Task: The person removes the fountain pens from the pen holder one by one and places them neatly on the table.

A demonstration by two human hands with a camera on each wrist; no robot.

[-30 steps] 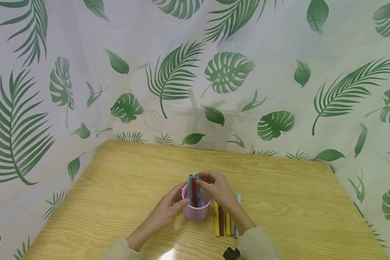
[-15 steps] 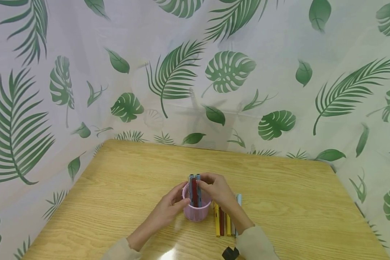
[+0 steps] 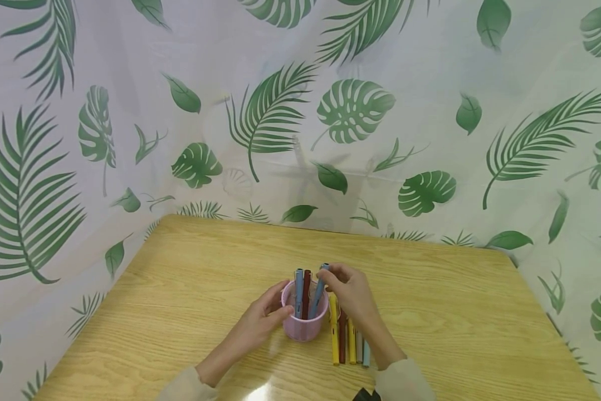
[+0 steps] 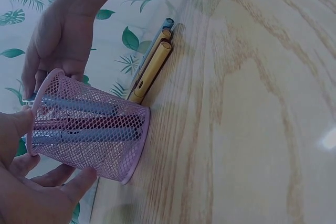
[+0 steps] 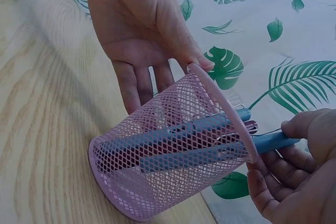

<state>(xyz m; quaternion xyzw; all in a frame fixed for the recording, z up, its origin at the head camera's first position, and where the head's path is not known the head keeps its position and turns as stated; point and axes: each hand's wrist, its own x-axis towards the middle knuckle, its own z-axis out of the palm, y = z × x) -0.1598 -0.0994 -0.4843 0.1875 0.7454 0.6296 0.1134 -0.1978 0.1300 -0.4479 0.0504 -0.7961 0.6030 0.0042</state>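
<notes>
A pink mesh pen cup [image 3: 302, 331] stands upright on the table. My left hand [image 3: 261, 316] holds its left side, with the thumb at the rim and the other fingers around the wall. Between the thumb and fingers of my right hand [image 3: 350, 292] is the upper end of a blue pen [image 5: 275, 141], whose lower part is inside the cup and leans right. Another blue pen [image 3: 298, 287] and a dark red pen [image 3: 306, 289] stand in the cup to its left. The mesh shows all three pens in the right wrist view.
Right of the cup, a row of pens lies on the wooden table [image 3: 220, 256]: yellow pens [image 3: 335, 348], a dark red pen [image 3: 342, 342], a grey one [image 3: 359, 348] and a light blue one [image 3: 366, 355]. My right forearm partly covers them. A leaf-print curtain [image 3: 280, 167] hangs behind.
My right hand has moved slightly right and tilted one blue pen away from the other pens in the cup. The left hand stays on the cup.
</notes>
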